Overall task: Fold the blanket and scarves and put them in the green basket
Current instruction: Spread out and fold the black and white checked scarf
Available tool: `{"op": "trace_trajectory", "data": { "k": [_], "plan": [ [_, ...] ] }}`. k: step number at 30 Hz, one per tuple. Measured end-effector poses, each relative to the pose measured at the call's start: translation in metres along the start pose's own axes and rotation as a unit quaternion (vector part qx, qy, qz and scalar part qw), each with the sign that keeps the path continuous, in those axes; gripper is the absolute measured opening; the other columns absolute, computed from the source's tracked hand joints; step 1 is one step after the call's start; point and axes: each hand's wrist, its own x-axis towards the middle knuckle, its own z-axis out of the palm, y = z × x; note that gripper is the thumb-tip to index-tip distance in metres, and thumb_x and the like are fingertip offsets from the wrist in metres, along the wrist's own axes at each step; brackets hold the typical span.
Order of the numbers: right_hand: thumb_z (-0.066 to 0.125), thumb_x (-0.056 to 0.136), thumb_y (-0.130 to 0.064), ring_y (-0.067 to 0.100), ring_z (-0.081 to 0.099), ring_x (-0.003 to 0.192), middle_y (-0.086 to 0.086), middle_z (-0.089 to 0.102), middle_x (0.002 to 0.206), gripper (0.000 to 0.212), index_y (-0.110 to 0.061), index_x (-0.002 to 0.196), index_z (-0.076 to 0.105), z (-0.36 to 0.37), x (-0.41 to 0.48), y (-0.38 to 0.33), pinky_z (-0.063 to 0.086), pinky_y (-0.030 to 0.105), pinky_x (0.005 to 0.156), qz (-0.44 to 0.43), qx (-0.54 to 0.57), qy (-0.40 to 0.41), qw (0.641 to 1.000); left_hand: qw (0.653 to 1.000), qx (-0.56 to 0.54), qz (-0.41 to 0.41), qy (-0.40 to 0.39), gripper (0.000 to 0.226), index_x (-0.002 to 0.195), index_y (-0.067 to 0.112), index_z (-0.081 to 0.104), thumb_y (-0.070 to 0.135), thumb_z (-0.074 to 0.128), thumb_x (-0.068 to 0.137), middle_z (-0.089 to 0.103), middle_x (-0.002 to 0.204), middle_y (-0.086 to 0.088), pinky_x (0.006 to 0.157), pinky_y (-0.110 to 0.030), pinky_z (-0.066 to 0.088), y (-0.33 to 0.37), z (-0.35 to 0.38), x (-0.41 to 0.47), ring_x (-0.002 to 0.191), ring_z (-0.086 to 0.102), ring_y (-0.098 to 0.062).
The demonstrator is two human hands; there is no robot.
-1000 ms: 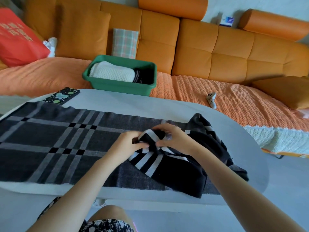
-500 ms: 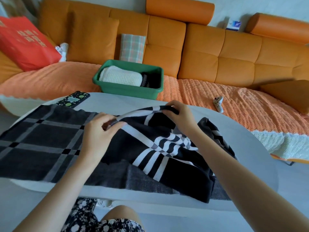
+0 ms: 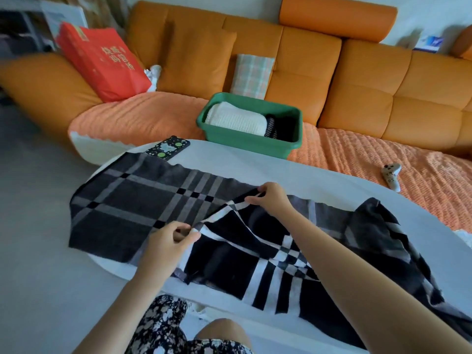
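Observation:
A long dark plaid scarf (image 3: 132,208) lies across the white oval table (image 3: 293,175). Its right part is turned over onto itself and shows black with white stripes. My left hand (image 3: 170,237) pinches the near corner of that folded end. My right hand (image 3: 268,198) pinches the far corner, and the edge between them is stretched taut over the middle of the scarf. The green basket (image 3: 245,141) sits on the sofa seat behind the table. It holds a folded cream blanket (image 3: 236,120) and a dark folded scarf (image 3: 277,127).
A phone in a dotted case (image 3: 167,148) lies at the table's far left edge. A small white controller (image 3: 390,175) rests on the orange sofa cover to the right. A red bag (image 3: 104,61) and cushions lean on the orange sofa (image 3: 357,72). My knee is under the table's near edge.
Both hands have spread apart and drawn the scarf's right end leftward over the flat part. A bunched end held together is now a stretched, folded edge. The camera has also shifted left.

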Motion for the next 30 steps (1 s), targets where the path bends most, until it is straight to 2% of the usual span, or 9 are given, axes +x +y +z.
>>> {"op": "trace_trajectory", "data": {
  "k": [1,4,11,14,17,21,24,27,30],
  "plan": [
    [0.076,0.077,-0.029,0.032,0.059,0.088,0.019,0.06,0.099,0.044,0.001,0.103,0.057,0.002,0.0,0.0,0.046,0.037,0.074,0.006,-0.009,0.006,1.0,1.0,0.001,-0.001,-0.008,0.017,0.091,0.019,0.064,0.031,0.068,0.081,0.063,0.079,0.007,0.06,-0.017,0.043,0.0,0.001,-0.001,0.076,0.059,-0.006],
    [0.068,0.083,-0.014,0.03,0.058,0.106,0.015,0.059,0.118,0.039,-0.005,0.118,0.054,0.006,0.002,-0.007,0.046,0.035,0.081,-0.02,-0.011,0.031,0.999,1.0,0.003,0.022,0.006,0.008,0.076,0.014,0.068,0.02,0.072,0.078,0.062,0.065,0.005,0.051,-0.012,0.038,0.006,0.0,0.0,0.061,0.056,-0.006],
    [0.046,0.085,0.007,0.018,0.062,0.092,0.003,0.068,0.102,0.053,-0.028,0.123,0.054,0.003,0.005,-0.043,0.051,0.035,0.073,-0.164,0.113,0.129,0.971,0.954,0.074,0.201,0.209,0.013,0.089,0.012,0.069,0.007,0.07,0.077,0.053,0.078,0.002,0.051,-0.021,0.043,0.02,-0.034,-0.01,0.063,0.051,-0.011],
    [0.038,0.082,0.01,0.022,0.058,0.08,0.009,0.066,0.111,0.063,-0.03,0.131,0.048,0.009,0.009,-0.029,0.046,0.032,0.06,-0.121,0.063,0.101,0.986,0.97,0.154,0.153,0.11,0.018,0.098,0.024,0.068,0.025,0.069,0.08,0.051,0.087,0.01,0.057,-0.019,0.04,-0.001,-0.02,-0.02,0.079,0.051,-0.008],
    [0.035,0.082,0.009,0.025,0.058,0.076,0.004,0.063,0.118,0.07,-0.029,0.141,0.037,0.017,0.007,-0.009,0.04,0.03,0.054,-0.072,-0.037,0.035,0.996,0.986,0.125,0.102,0.035,0.022,0.096,0.024,0.07,0.04,0.057,0.087,0.053,0.094,0.011,0.075,-0.022,0.039,-0.025,-0.007,-0.021,0.096,0.048,-0.009],
    [0.034,0.085,0.007,0.026,0.059,0.076,0.005,0.063,0.121,0.069,-0.03,0.144,0.033,0.016,0.008,-0.009,0.034,0.026,0.05,-0.06,-0.051,0.026,0.997,0.988,0.109,0.077,0.077,0.013,0.091,0.02,0.066,0.031,0.059,0.087,0.053,0.09,0.01,0.069,-0.021,0.037,-0.031,-0.017,-0.006,0.09,0.052,-0.012],
    [0.044,0.085,0.0,0.023,0.056,0.067,0.006,0.067,0.1,0.063,-0.02,0.144,0.034,0.018,0.016,-0.01,0.042,0.032,0.059,-0.036,-0.019,0.025,0.999,0.996,0.083,0.031,0.021,0.023,0.101,0.023,0.056,0.035,0.064,0.084,0.057,0.09,0.009,0.066,-0.023,0.046,-0.028,-0.021,0.0,0.079,0.057,-0.007],
    [0.061,0.083,-0.035,0.03,0.064,0.083,0.013,0.07,0.098,0.05,-0.002,0.121,0.058,0.016,0.021,-0.016,0.052,0.039,0.077,0.042,-0.041,0.025,0.998,0.993,0.111,0.012,-0.03,0.032,0.107,0.024,0.056,0.04,0.065,0.081,0.057,0.09,0.009,0.067,-0.02,0.044,-0.026,-0.019,0.001,0.081,0.055,-0.006],
    [0.063,0.078,-0.056,0.018,0.053,0.054,0.0,0.066,0.057,0.053,-0.004,0.071,0.063,0.012,0.022,-0.021,0.039,0.03,0.063,0.075,-0.091,-0.013,0.993,0.993,0.112,-0.004,-0.049,0.024,0.1,0.023,0.057,0.035,0.066,0.081,0.056,0.083,0.011,0.061,-0.015,0.04,-0.021,-0.018,0.0,0.078,0.055,-0.005]
  ]
}}
